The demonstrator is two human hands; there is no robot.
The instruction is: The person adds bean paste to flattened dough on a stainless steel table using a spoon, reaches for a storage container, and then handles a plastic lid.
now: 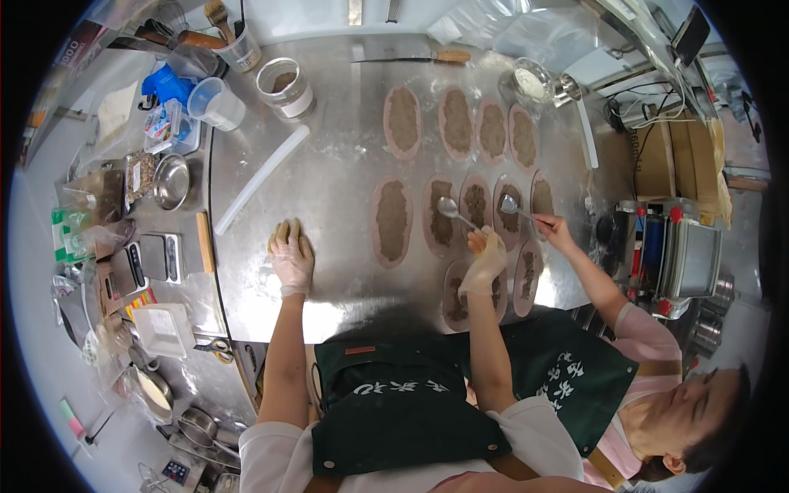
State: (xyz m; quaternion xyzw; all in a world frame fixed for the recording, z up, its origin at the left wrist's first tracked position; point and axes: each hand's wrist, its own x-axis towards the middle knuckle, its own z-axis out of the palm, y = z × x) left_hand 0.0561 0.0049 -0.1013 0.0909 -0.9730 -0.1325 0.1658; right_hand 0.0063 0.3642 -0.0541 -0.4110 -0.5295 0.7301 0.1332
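Stainless-steel desk (345,164) spreads across the room, its metal smudged with pale powder. Pinkish oval sheets (393,223), apparently dough, lie in rows from 12 to 4 o'clock of the view's centre, coated in brown paste. Each looks thin, limp and easily torn, so best lifted with fingers under both ends; the paste is probably sticky. At 9 o'clock the gloved left hand (292,256) rests on the desk, fingers slightly spread. At 3 o'clock the gloved right hand (486,261) pinches a metal spoon (448,207) by its handle; farther out, a co-worker's hand (556,233) holds a second spoon (509,204). The first spoon's bowl is over a coated sheet at 2 o'clock; whether it touches, I cannot tell. Light, stiff and perhaps slippery, it suits a mid-handle grip.
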